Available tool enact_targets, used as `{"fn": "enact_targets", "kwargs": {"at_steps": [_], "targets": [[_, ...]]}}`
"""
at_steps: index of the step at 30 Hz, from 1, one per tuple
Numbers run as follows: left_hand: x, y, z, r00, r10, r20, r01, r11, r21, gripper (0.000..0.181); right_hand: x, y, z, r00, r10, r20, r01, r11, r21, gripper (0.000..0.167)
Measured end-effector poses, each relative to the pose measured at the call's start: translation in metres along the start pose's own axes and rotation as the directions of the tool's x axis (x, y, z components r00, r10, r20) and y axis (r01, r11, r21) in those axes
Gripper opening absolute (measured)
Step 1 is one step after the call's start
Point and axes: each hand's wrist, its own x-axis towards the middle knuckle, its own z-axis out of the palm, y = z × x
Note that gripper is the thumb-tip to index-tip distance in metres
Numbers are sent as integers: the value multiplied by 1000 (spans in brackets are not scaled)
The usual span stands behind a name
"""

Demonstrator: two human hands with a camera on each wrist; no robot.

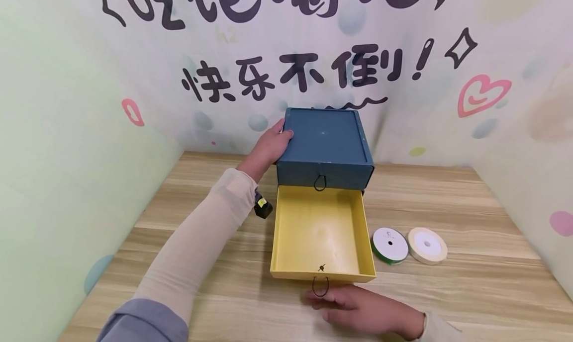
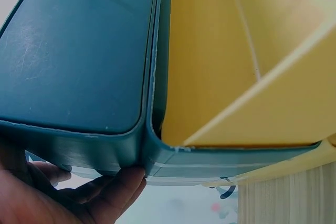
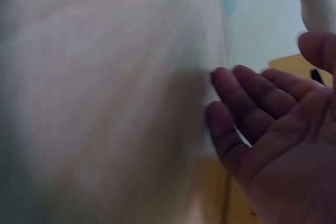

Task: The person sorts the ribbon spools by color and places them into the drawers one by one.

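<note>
A blue two-tier drawer box (image 1: 322,138) stands near the back of the table. Its upper blue drawer front (image 1: 302,175) is closed and has a black loop. Below, a yellow drawer (image 1: 318,227) is pulled well out, its own black loop (image 1: 320,287) hanging at the front. My left hand (image 1: 270,145) presses against the box's left side, thumb at the top edge; the left wrist view shows its fingers (image 2: 121,190) touching the side wall. Just in front of the yellow drawer, my right hand (image 1: 364,312) lies with fingers loosely extended, holding nothing.
Two ribbon spools lie right of the drawer: a green-edged one (image 1: 390,245) and a cream one (image 1: 428,245). The wood-grain table (image 1: 233,302) is backed by a printed cloth (image 1: 250,43) with black lettering.
</note>
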Motion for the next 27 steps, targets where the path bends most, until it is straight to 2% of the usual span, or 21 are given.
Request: {"fn": "enact_targets", "kwargs": {"at_steps": [2, 5, 10, 12, 15, 17, 19, 23, 27], "targets": [[0, 0, 0, 1000, 4, -4, -4, 1000, 1, 62, -5, -5, -4, 1000, -14, 18, 17, 983, -183, 43], [-1, 0, 0, 1000, 5, -4, -5, 1000, 1, 62, -13, -11, -6, 999, -34, 33, 45, 913, -405, 44], [-1, -1, 0, 1000, 5, 1, -5, 1000, 4, 62, -21, -22, -5, 987, -141, 75, 158, 790, -593, 45], [-1, -1, 0, 1000, 7, 0, -7, 1000, 8, 62, -22, -29, -4, 976, -189, 108, 212, 707, -675, 46], [-1, 0, -1, 1000, 8, -1, -8, 1000, 13, 62, -22, -39, -3, 962, -227, 153, 256, 543, -800, 49], [-1, 0, 0, 1000, 9, 0, -9, 1000, 14, 62, -22, -44, -2, 953, -246, 175, 271, 447, -853, 51], [-1, 0, 0, 1000, 11, 1, -11, 1000, 13, 62, -23, -48, -1, 944, -273, 187, 283, 371, -885, 50], [-1, -1, 1, 1000, 6, -1, -6, 1000, 11, 62, -25, -58, -1, 920, -338, 199, 301, 282, -911, 44], [1, -1, 1, 1000, 1, -3, -1, 1000, 5, 62, -28, -72, -5, 911, -360, 203, 309, 268, -912, 44]]}}
